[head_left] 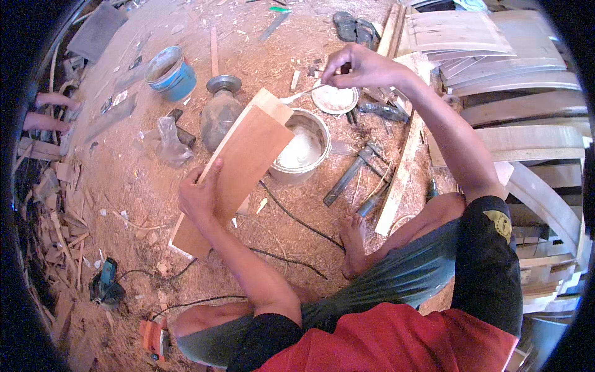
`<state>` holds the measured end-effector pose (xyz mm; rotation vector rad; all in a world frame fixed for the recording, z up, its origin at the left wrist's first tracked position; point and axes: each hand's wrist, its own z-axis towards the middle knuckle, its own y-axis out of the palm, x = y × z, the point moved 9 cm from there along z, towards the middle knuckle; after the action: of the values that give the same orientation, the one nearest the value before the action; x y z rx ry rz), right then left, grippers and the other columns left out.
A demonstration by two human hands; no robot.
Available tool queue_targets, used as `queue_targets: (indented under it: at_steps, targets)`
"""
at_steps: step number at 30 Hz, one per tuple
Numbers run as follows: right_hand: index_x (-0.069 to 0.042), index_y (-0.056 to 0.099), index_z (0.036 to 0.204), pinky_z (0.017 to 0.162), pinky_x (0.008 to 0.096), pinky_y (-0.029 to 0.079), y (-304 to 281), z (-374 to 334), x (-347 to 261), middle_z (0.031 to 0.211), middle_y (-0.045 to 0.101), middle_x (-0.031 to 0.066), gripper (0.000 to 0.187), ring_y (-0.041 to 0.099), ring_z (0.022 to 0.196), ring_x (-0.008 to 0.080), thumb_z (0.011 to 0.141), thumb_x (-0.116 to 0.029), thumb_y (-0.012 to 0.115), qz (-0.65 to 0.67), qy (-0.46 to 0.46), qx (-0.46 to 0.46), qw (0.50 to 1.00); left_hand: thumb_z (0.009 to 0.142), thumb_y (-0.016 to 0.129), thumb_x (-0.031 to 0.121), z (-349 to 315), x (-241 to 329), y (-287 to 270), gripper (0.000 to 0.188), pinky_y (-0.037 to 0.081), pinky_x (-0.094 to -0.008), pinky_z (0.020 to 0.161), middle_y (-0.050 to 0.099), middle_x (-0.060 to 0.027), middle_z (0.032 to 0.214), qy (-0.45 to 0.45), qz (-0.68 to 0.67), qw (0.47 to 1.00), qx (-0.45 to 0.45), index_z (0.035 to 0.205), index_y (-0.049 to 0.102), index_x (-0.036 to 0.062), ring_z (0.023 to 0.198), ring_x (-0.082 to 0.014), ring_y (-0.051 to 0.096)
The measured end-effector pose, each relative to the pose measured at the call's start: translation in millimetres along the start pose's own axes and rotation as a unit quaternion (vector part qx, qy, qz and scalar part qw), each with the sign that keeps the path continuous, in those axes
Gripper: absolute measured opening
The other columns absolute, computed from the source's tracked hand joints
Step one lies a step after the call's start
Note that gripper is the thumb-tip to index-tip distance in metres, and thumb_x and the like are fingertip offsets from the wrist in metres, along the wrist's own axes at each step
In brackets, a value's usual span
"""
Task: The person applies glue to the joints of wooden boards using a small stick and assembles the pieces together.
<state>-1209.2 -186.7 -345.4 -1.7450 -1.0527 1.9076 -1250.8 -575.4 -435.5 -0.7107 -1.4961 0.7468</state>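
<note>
My left hand (201, 197) grips the lower left edge of a tilted wooden board (238, 164), brown on its broad face with a paler wood piece along its edge and top end. Pinched in my right hand (364, 67) is a thin spreading stick (304, 95), its white-coated tip at the board's upper corner. Whether the tip touches the wood I cannot tell. Partly behind the board stands a round tub (296, 176) of white paste (305, 147). A round lid (335, 110) smeared with white lies beyond the tub.
Wood shavings cover the ground. A blue bucket (180, 84) and a dusty rounded vessel (221, 118) stand left. A hammer (348, 177) lies right of the tub, near my bare foot (354, 247). Black cords (291, 214), power tools (108, 282) and stacked curved wood pieces (520, 102) surround me.
</note>
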Motion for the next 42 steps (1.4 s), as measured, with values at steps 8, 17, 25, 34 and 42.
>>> queue_targets:
  at_steps: [8, 17, 25, 34, 42]
  targets:
    - [-0.010, 0.076, 0.099, 0.072, 0.0345, 0.054, 4, 10, -35, 0.092, 0.069, 0.0111, 0.018, 0.067, 0.081, 0.0215, 0.084, -0.016, 0.068, -0.121, -0.118, 0.082, 0.982, 0.068, 0.075, 0.070, -2, 14, 2, 0.070, 0.051, -0.0429, 0.078, 0.072, -0.0141, 0.080, 0.034, -0.067, 0.997, -0.031, 0.093, 0.077, 0.0052, 0.080, -0.0309, 0.069]
    - [-0.011, 0.075, 0.098, 0.069, 0.0403, 0.054, 21, 5, -56, 0.086, 0.064, 0.0114, 0.015, 0.066, 0.078, 0.0293, 0.085, -0.013, 0.067, -0.174, -0.134, 0.176, 0.960, 0.067, 0.073, 0.073, -6, 9, -11, 0.069, 0.050, -0.0436, 0.078, 0.073, -0.0138, 0.083, 0.024, -0.040, 0.999, 0.028, 0.094, 0.078, 0.0099, 0.082, -0.0318, 0.068]
    - [-0.010, 0.075, 0.095, 0.070, 0.0426, 0.053, 27, -5, -60, 0.086, 0.064, 0.0110, 0.015, 0.065, 0.079, 0.0311, 0.083, -0.012, 0.067, -0.188, -0.135, 0.124, 0.965, 0.067, 0.076, 0.070, 1, -11, -1, 0.068, 0.050, -0.0430, 0.077, 0.072, -0.0126, 0.078, 0.004, -0.045, 0.999, 0.024, 0.091, 0.077, 0.0063, 0.078, -0.0298, 0.068]
    - [-0.007, 0.077, 0.094, 0.066, 0.0344, 0.051, 28, -24, -73, 0.081, 0.065, 0.0067, 0.014, 0.063, 0.073, 0.0202, 0.083, -0.007, 0.068, -0.177, -0.108, 0.053, 0.977, 0.070, 0.074, 0.070, 5, -21, 2, 0.069, 0.050, -0.0388, 0.078, 0.071, -0.0125, 0.079, -0.011, -0.094, 0.995, -0.020, 0.091, 0.077, 0.0049, 0.079, -0.0257, 0.067]
    - [-0.001, 0.074, 0.099, 0.076, 0.0321, 0.053, -25, -35, -24, 0.089, 0.072, 0.0088, 0.017, 0.066, 0.080, 0.0170, 0.086, -0.010, 0.067, 0.064, -0.010, 0.043, 0.997, 0.091, 0.058, 0.061, 26, -68, 0, 0.067, 0.047, -0.0360, 0.070, 0.064, -0.0046, 0.070, 0.044, -0.268, 0.961, 0.050, 0.081, 0.068, -0.0046, 0.072, -0.0166, 0.057]
